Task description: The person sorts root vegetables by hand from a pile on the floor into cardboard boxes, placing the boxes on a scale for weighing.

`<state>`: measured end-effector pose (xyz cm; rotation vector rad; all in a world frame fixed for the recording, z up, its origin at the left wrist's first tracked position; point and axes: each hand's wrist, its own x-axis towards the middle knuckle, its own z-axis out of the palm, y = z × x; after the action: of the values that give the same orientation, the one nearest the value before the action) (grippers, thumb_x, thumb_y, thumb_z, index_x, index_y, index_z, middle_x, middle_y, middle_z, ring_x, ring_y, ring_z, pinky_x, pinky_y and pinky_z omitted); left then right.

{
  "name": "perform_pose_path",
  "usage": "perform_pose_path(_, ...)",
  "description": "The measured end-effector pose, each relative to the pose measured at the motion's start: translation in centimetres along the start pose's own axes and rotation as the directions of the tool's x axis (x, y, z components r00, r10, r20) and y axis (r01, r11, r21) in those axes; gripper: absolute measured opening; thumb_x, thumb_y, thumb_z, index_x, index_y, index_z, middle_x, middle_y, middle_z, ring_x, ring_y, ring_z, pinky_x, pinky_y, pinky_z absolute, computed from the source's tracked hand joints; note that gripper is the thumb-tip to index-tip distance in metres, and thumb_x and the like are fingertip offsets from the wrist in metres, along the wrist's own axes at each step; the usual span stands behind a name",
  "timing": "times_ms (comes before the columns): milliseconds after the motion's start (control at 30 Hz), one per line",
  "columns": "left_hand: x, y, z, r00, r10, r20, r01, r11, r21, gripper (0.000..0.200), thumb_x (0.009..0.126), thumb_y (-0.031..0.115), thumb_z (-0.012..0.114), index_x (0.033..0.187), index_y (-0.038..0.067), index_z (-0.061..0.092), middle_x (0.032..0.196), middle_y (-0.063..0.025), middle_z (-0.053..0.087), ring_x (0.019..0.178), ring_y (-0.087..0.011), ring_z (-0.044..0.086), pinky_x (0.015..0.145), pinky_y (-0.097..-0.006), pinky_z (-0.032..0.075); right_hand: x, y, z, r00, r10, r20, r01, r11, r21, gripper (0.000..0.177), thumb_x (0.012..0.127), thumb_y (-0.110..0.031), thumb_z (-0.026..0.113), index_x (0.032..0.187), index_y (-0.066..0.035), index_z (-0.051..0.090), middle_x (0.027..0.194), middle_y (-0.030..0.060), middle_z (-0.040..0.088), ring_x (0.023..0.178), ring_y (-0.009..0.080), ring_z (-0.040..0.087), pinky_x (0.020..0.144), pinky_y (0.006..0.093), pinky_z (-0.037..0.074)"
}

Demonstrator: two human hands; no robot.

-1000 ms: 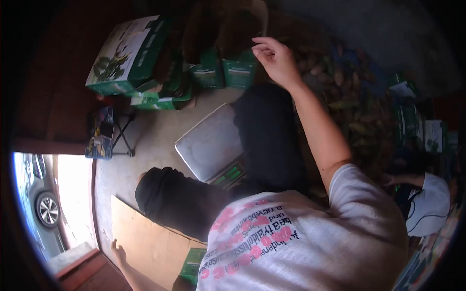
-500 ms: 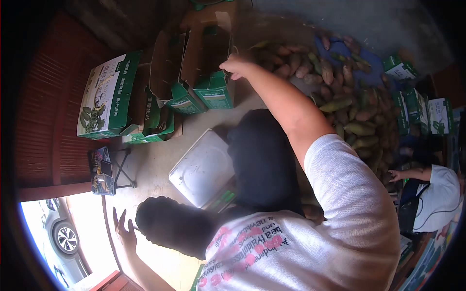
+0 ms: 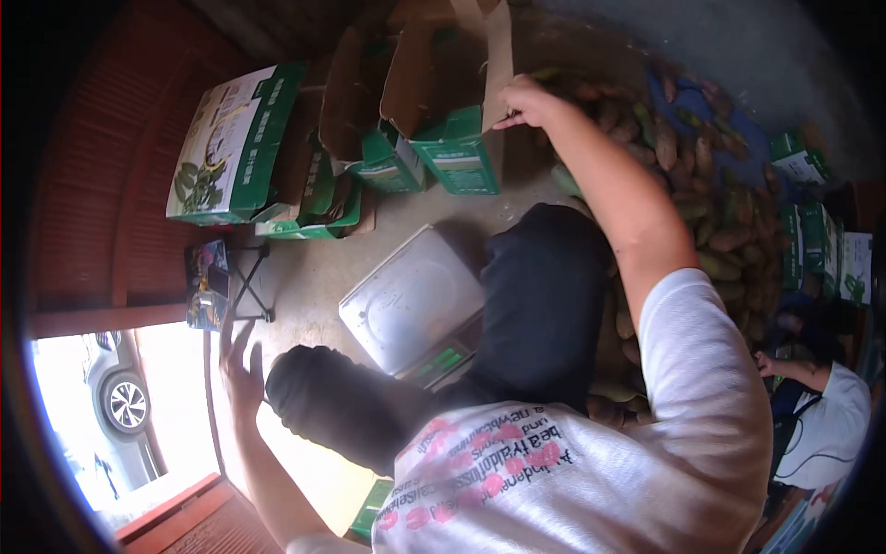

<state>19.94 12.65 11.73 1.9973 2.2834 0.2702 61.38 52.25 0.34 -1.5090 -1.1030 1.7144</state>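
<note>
My right hand [image 3: 524, 102] is closed on the near right edge of an open cardboard box [image 3: 459, 157], green outside and brown inside, its flaps standing up. Left of it stands a second open green cardboard box [image 3: 388, 162]. My left hand [image 3: 242, 374] is held out beside my left knee, fingers apart and nothing in them. On the floor in front of me lies a digital scale [image 3: 411, 295] with a bare metal platform and a lit green display.
A large printed carton [image 3: 231, 148] stands at the left above a lower open box [image 3: 318, 217]. A folding stool [image 3: 208, 286] sits near the doorway. Many long tubers [image 3: 701, 212] lie heaped at the right. Another person [image 3: 821, 425] works at far right near more cartons [image 3: 817, 245].
My view has shifted, so most things sit farther right and higher. The box in my right hand has moved slightly away from its neighbour, rightward. My left hand has risen a little, still open.
</note>
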Motion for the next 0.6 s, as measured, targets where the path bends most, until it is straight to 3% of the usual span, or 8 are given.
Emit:
perform_pose_path(67,2.7,2.2,0.0,0.993,0.111,-0.048,-0.114,0.992,-0.063,0.039,0.082,0.0,0.056,0.12,0.01,0.057,0.139,-0.0148,0.038,0.127,-0.0322,0.038,0.103,-0.0411,0.034,-1.4,-1.7,0.3,1.0,-0.005,0.019,0.005,1.0,0.023,0.024,0.081,0.004,0.047,0.104,0.002,0.05,0.099,0.018,0.055,0.086,0.0346,0.061,0.065,0.0469,0.059)
perform_pose_path(100,3.8,4.4,-0.4,0.997,0.07,-0.036,-0.074,0.991,-0.108,0.04,0.082,0.0,0.057,0.12,0.01,0.057,0.138,-0.0141,0.039,0.127,-0.0318,0.039,0.102,-0.0407,0.035,-2.4,-2.6,0.6,1.0,-0.019,0.019,0.018,0.999,0.03,0.025,0.081,0.003,0.049,0.106,0.004,0.049,0.1,0.0194,0.056,0.088,0.0349,0.061,0.068,0.0467,0.059)
perform_pose_path(233,7.9,7.3,1.1,0.945,0.281,-0.167,-0.303,0.945,-0.121,0.041,0.082,0.006,0.059,0.123,0.012,0.054,0.135,-0.0124,0.044,0.118,-0.0347,0.047,0.096,-0.0391,0.041,-6.3,-4.8,0.9,0.996,-0.071,0.054,0.069,0.997,0.037,0.024,0.083,-0.001,0.051,0.105,0.006,0.049,0.101,0.0204,0.057,0.089,0.0326,0.061,0.071,0.0439,0.059)
perform_pose_path(333,9.7,10.2,1.1,0.931,0.279,-0.236,-0.338,0.901,-0.272,0.043,0.085,0.014,0.061,0.126,0.008,0.05,0.135,-0.016,0.043,0.118,-0.0338,0.048,0.096,-0.0372,0.041,-10.7,-5.3,1.1,0.982,-0.132,0.135,0.131,0.991,0.017,0.022,0.085,-0.005,0.05,0.105,0.005,0.05,0.101,0.0178,0.058,0.091,0.0285,0.061,0.074,0.0418,0.058)
perform_pose_path(367,10.3,10.7,1.5,0.952,0.199,-0.231,-0.28,0.871,-0.403,0.045,0.085,0.017,0.062,0.126,0.005,0.049,0.135,-0.0173,0.043,0.118,-0.0324,0.049,0.096,-0.0362,0.041,-12.7,-5.3,1.6,0.975,-0.156,0.159,0.156,0.988,0.013,0.022,0.086,-0.006,0.05,0.105,0.004,0.051,0.101,0.0168,0.058,0.092,0.0272,0.061,0.075,0.0413,0.058)
perform_pose_path(433,11.4,11.2,2.5,0.98,0.048,-0.194,-0.164,0.751,-0.64,0.051,0.084,0.022,0.065,0.126,0.0,0.047,0.134,-0.0199,0.044,0.118,-0.0296,0.049,0.095,-0.0341,0.041,-17.0,-4.2,3.3,0.964,-0.211,0.165,0.202,0.977,0.069,0.022,0.087,-0.008,0.05,0.105,0.004,0.051,0.102,0.0152,0.059,0.092,0.0256,0.061,0.076,0.0406,0.057)
perform_pose_path(533,13.3,10.9,4.7,0.982,-0.17,-0.077,-0.006,0.385,-0.923,0.056,0.081,0.025,0.069,0.124,-0.005,0.047,0.124,-0.0184,0.053,0.111,-0.0236,0.053,0.093,-0.0309,0.042,-22.6,-1.5,6.4,0.936,-0.253,0.245,0.221,0.964,0.15,0.022,0.088,-0.01,0.05,0.106,0.003,0.052,0.104,0.0133,0.059,0.092,0.0242,0.061,0.075,0.0396,0.056)
perform_pose_path(600,12.1,11.5,6.3,0.973,-0.231,-0.002,0.034,0.149,-0.988,0.056,0.081,0.023,0.07,0.124,-0.005,0.048,0.118,-0.0144,0.057,0.105,-0.0199,0.055,0.09,-0.029,0.042,-25.8,1.6,9.5,0.933,-0.296,0.206,0.243,0.938,0.247,0.023,0.089,-0.01,0.048,0.105,0.006,0.044,0.099,0.0163,0.057,0.088,0.0264,0.062,0.068,0.0371,0.058)
